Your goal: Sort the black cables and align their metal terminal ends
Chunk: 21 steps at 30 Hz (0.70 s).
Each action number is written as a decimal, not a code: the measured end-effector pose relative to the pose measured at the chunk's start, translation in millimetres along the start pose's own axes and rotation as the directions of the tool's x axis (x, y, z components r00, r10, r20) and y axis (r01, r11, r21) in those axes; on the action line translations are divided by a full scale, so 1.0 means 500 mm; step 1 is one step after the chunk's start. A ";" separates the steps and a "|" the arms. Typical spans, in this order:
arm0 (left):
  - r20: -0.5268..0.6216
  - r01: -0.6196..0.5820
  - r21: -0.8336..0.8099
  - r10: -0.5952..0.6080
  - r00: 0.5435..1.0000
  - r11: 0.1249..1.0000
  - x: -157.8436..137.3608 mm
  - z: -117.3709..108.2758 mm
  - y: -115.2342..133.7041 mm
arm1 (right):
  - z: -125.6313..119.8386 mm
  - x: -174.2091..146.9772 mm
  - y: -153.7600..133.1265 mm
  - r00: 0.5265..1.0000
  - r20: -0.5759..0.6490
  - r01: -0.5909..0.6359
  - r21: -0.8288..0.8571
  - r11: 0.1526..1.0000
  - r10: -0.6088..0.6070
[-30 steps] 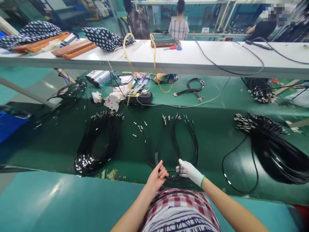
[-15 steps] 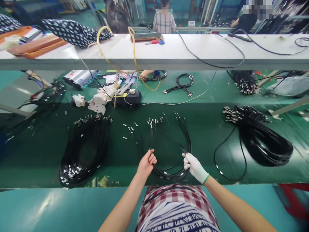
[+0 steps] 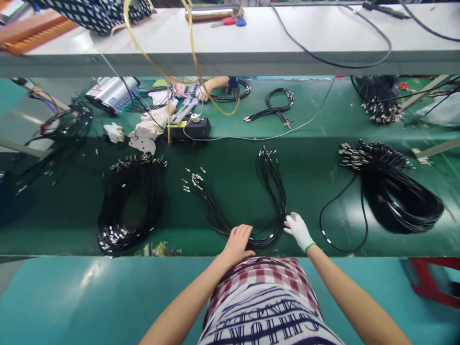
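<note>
In front of me a loose bundle of black cables (image 3: 282, 203) lies in a U shape on the green work surface (image 3: 237, 191), its metal-tipped ends pointing away from me. My bare left hand (image 3: 237, 244) rests on the bottom of the curve with fingers extended and thumb apart, hiding part of the cables. Just right of the bundle is my right hand (image 3: 299, 231) in a white glove. Its fingers are loosely stretched toward the cables, with nothing visible in them.
Larger cable coils lie to the left (image 3: 104, 211) and right (image 3: 406, 196). A black power strip (image 3: 190, 129) and a small tied cable bundle (image 3: 280, 103) sit farther back. Above runs a white shelf (image 3: 287, 36). Another person's hands (image 3: 212, 86) are at work behind it.
Both hands have let go of the cables. My left hand moved right onto the curve, while my right hand drew aside to the right. The left cable ends lie farther left. The view tilted down.
</note>
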<state>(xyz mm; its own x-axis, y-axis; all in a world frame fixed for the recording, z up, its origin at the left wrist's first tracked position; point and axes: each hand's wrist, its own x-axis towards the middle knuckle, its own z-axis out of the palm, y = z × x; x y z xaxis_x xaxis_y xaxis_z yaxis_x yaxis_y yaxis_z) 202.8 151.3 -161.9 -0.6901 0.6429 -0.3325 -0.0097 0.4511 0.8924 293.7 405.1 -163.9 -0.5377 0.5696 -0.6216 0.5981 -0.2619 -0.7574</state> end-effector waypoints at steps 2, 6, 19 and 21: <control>0.095 -0.015 0.033 0.012 0.995 0.999 0.017 0.050 0.003 | 0.033 -0.005 -0.001 0.995 0.067 -0.084 0.098 0.992 0.077; 0.137 0.026 0.044 -0.032 0.990 0.999 0.027 0.088 0.003 | 0.079 -0.006 -0.011 0.968 0.188 -0.209 0.226 0.951 0.167; 0.039 -0.122 0.032 0.121 0.992 0.992 -0.039 -0.058 0.177 | 0.128 -0.176 -0.056 0.848 0.496 0.076 0.237 0.969 -0.188; 0.014 -0.123 0.064 0.122 0.992 0.990 -0.044 -0.071 0.183 | 0.140 -0.183 -0.070 0.854 0.479 0.104 0.224 0.969 -0.202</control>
<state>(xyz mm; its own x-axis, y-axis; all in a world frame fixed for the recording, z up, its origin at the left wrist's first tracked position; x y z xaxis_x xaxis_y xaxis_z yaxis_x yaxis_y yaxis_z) 191.2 156.5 -62.1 -0.6761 0.7016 -0.2251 0.1216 0.4076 0.9050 280.5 307.4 -94.6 -0.8649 0.1666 -0.4735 0.3906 -0.3691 -0.8433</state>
